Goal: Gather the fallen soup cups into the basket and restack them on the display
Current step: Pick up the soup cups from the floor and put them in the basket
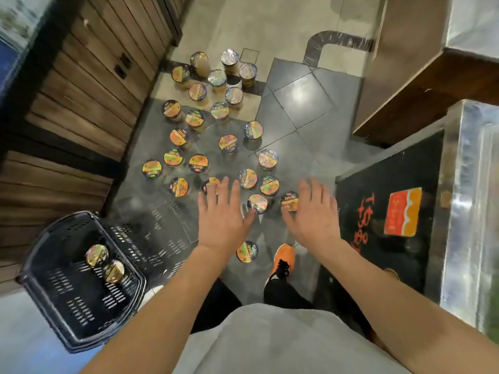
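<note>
Looking down from head height, a person reaches both bare arms out over a tiled floor (297, 103) strewn with soup cups (228, 143), most showing their round foil lids. The left hand (220, 211) and right hand (310, 211) are palm down with fingers spread and relaxed, holding nothing. One cup (257, 203) sits between the two thumbs, and another cup (289, 201) shows just beside the right thumb; whether either hand touches them is unclear. A single cup (247, 251) stands nearer the person, beside an orange shoe (283, 259). To the lower left, a black plastic basket (81, 306) rests on the floor, well apart from the hands, with two cups (97, 255) inside. A wooden slatted wall (81, 90) lines the left.
</note>
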Available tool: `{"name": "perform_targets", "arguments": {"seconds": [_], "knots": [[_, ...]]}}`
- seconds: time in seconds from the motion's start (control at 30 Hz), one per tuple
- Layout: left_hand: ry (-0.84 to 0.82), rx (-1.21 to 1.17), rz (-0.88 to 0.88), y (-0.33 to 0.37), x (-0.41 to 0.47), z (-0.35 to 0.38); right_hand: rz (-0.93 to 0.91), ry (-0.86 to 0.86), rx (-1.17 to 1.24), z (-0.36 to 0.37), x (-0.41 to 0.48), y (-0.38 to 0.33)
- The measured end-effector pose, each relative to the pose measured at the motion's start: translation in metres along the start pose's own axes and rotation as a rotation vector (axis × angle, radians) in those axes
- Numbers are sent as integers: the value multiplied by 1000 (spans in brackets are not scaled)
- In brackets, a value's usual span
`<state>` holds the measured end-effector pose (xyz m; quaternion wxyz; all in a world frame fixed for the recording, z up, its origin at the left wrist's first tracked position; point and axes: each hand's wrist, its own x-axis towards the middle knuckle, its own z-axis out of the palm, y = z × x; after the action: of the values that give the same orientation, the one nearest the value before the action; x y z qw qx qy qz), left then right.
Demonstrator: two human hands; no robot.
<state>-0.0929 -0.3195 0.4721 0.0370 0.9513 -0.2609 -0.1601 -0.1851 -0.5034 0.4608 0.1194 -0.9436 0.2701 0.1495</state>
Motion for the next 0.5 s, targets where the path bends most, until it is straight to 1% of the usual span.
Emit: {"name": "perform_targets", "arguments": {"seconds": [0.2, 0.3, 0.4, 0.5], "knots": [[-55, 10, 53, 17, 64, 17, 81, 5, -14, 16, 49, 19], [-70, 7, 95, 18, 97, 38, 154, 2, 4, 33, 70, 22], [-102, 18, 130, 14, 129, 70, 214, 21, 36, 62, 94, 26], [-135, 43, 142, 8, 158, 116, 254, 31, 67, 110, 117, 33]]}}
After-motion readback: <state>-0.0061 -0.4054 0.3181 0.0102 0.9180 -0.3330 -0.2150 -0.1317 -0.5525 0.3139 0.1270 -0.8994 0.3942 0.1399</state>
